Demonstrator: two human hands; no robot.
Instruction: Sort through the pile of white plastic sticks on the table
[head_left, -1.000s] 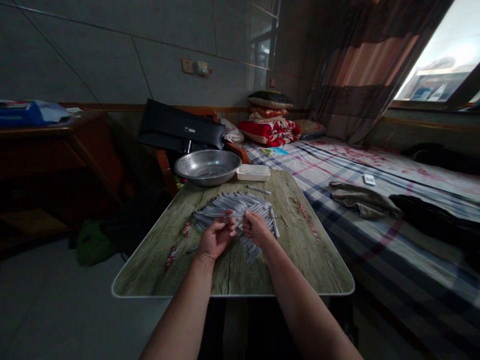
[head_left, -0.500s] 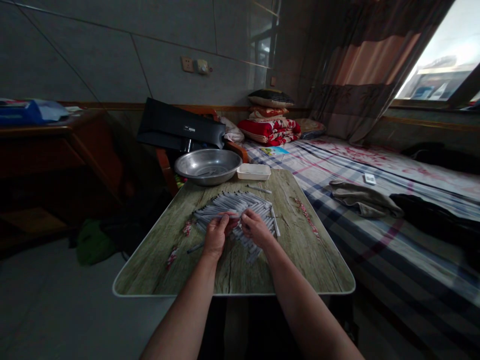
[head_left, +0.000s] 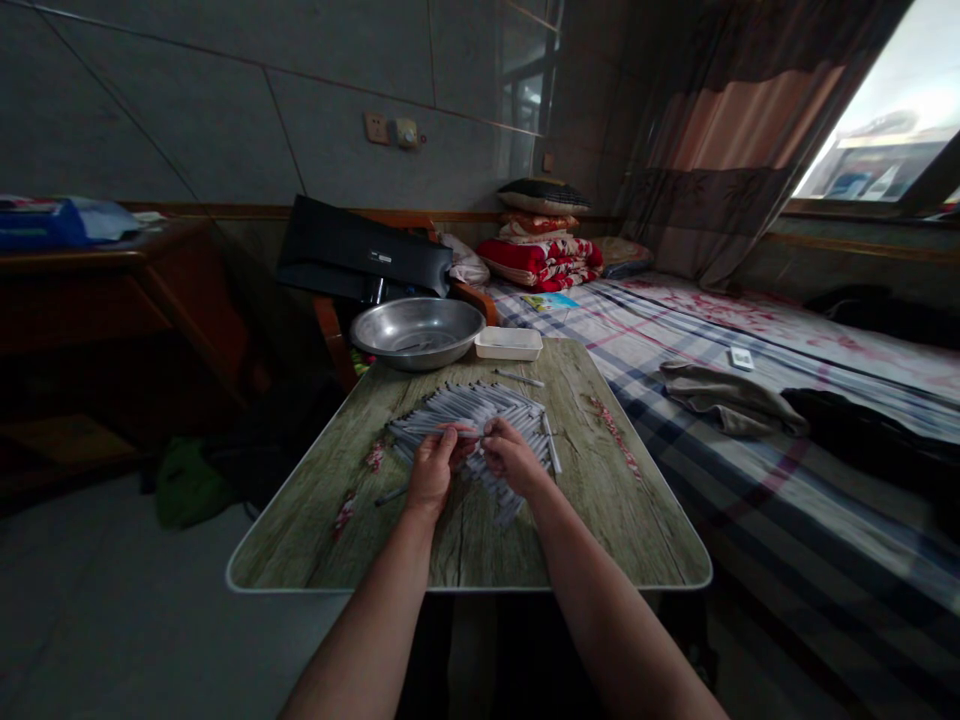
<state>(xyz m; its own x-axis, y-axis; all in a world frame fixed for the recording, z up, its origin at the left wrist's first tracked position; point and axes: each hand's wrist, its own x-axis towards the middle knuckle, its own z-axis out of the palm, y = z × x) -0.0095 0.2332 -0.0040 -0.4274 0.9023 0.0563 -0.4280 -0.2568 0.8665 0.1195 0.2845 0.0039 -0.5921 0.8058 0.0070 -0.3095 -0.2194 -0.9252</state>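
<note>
A heap of slim, pale, pen-like sticks with dark ends (head_left: pixel 457 402) lies across the middle of the small table (head_left: pixel 300 540). Over this heap my left hand (head_left: pixel 433 468) is closed, thumb and fingers pinching one of the pale sticks, which points toward the right. Close beside it my right hand (head_left: pixel 514 458) is closed at that stick's right end, fingertips together. Whatever small piece sits between the right fingertips is too small to make out. One loose stick (head_left: pixel 519 378) lies behind the heap and another (head_left: pixel 551 443) at its right.
A steel basin (head_left: pixel 418 335) and a white plastic tray (head_left: pixel 508 344) stand at the table's far edge. Behind them a black monitor (head_left: pixel 364 250) leans on a wooden chair. To the right is a bed (head_left: pixel 630 330) with folded bedding and clothes; a wooden desk (head_left: pixel 112 290) stands left.
My right fingers have curled in slightly at the stick's end. My left hand keeps its hold in almost the same place, and the heap looks unchanged.
</note>
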